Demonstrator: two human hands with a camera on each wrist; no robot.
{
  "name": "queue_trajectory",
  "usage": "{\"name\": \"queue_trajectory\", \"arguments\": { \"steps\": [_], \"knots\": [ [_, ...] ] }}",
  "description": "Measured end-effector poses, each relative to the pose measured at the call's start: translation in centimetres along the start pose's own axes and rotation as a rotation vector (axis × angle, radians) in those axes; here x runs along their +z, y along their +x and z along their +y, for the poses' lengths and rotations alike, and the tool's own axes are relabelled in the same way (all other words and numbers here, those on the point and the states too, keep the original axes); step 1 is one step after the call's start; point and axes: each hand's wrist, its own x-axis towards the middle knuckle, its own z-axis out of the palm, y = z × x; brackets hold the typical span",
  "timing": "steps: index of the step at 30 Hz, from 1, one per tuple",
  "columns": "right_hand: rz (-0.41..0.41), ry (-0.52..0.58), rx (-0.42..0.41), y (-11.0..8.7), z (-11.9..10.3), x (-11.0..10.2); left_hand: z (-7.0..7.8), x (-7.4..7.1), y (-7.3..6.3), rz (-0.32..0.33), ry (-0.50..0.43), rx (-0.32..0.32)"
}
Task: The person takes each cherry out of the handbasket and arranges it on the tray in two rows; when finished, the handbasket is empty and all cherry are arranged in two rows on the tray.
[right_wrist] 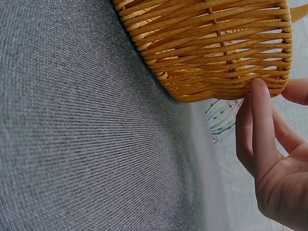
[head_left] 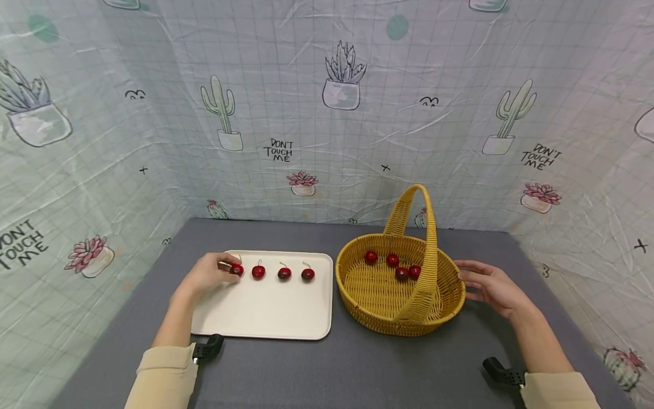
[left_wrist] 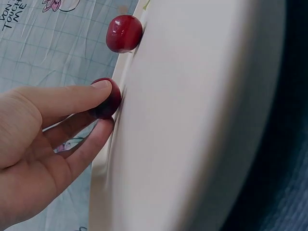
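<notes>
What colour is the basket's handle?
The basket handle is golden yellow, with a woven texture; the head view shows it best.

The right hand (right_wrist: 281, 180) touches a woven yellow basket (right_wrist: 216, 48) — grey textured fabric (right_wrist: 96, 134) spreads alongside.

L hand (head_left: 212, 274) at the person's 10 o'clock, thumb & fingertips pinching; R hand (head_left: 494, 288) approx. 2 o'clock, fingers loosely extended; forearms (head_left: 175, 324) stretched fwd, well apart.

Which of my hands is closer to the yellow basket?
Your right. The right hand is at the outer right side of the basket, while the left hand is beyond the white tray's middle, pinching the leftmost cherry.
</notes>
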Motion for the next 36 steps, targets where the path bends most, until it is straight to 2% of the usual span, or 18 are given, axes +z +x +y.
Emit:
{"name": "queue_trajectory", "arguments": {
  "steps": [17,24,29,36],
  "knots": [
    [-0.01,-0.002,-0.023,-0.1,0.0,-0.1,-0.2,-0.1,-0.3,0.0,-0.014,0.004],
    [-0.015,-0.003,-0.026,-0.1,0.0,-0.1,0.0,-0.6,-0.6,-0.013,-0.004,0.035],
    [-0.015,0.0,-0.029,-0.1,0.0,-0.1,0.7,-0.9,-0.7,-0.004,-0.007,0.064],
    [-0.018,0.004,-0.02,-0.2,-0.1,-0.1,2.8,-0.7,-0.6,0.009,0.019,0.074]
  ]
}}
